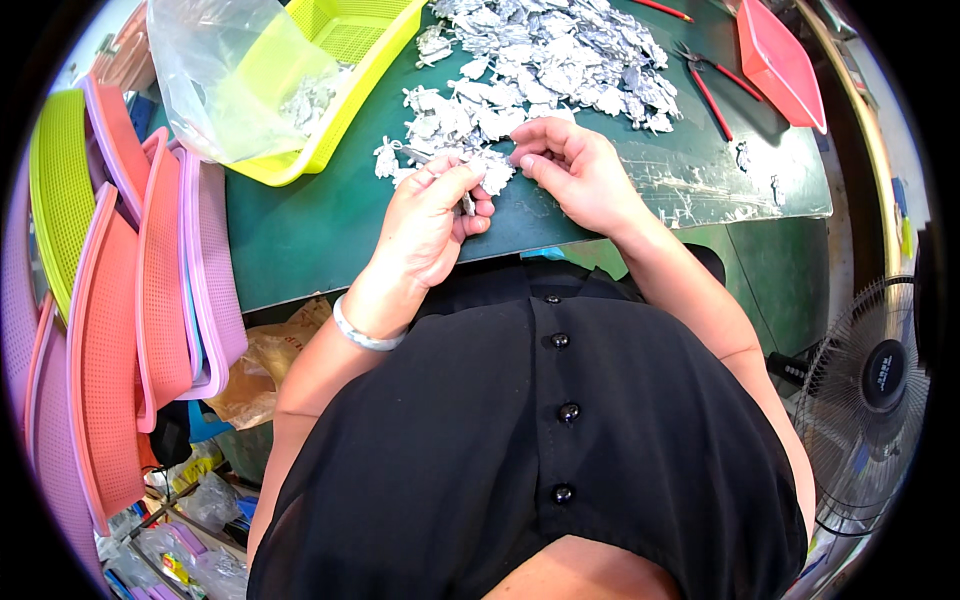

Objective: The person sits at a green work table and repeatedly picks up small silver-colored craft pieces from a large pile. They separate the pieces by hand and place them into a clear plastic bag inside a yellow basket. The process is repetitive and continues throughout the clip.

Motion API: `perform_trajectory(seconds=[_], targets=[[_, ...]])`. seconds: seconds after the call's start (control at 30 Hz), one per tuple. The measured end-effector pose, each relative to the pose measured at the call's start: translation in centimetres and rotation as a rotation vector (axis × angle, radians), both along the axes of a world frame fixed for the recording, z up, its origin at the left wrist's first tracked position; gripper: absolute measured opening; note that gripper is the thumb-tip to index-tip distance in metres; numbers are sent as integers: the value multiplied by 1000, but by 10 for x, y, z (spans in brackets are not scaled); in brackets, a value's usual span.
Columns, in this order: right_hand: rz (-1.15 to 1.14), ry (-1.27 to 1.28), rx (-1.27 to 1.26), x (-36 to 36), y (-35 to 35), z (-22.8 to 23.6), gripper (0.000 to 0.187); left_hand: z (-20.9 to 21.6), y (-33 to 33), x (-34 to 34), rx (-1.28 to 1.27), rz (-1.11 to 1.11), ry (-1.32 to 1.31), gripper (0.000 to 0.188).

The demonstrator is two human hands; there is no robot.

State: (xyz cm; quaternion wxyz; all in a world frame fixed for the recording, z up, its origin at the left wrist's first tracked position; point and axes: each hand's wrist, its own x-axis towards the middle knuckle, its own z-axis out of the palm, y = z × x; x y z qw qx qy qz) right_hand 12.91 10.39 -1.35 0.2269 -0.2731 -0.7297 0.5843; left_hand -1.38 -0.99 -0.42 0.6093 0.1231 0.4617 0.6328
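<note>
My left hand (pixel 425 220), with a pale band on its wrist, is closed around small silvery-grey metal pieces (pixel 494 172) near the table's front edge. One ragged piece sticks out past its fingertips toward the right. Beside that piece, the curled thumb and fingers of my right hand (pixel 585 178) come together; whatever lies between them is hidden. Just beyond both hands spreads a heap of similar irregular metal pieces (pixel 570 60) on the green tabletop (pixel 320 225). A few loose ones lie close to my left fingers.
Left of the heap stands a yellow-green basket (pixel 345 135) with a clear plastic bag (pixel 195 75) over it. Red-handled nippers (pixel 708 95) and a pink tray (pixel 780 70) are at the right. Stacked coloured baskets (pixel 108 370) crowd the left side; a fan (pixel 870 410) stands lower right.
</note>
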Motion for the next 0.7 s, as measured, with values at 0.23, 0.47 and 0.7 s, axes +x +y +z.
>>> perform_trajectory(seconds=[0.23, 0.47, 0.7], targets=[[0, -9, 98, -1, -2, -3, 26, 0, -3, -3, -5, -13, 4, 8], [17, -130, 301, -4, -12, 12, 32, 2, -12, -12, 59, -25, -47, 8], [-48, -105, 818, -7, -14, 2, 29, 4, -15, -12, 75, -4, -53, 18]])
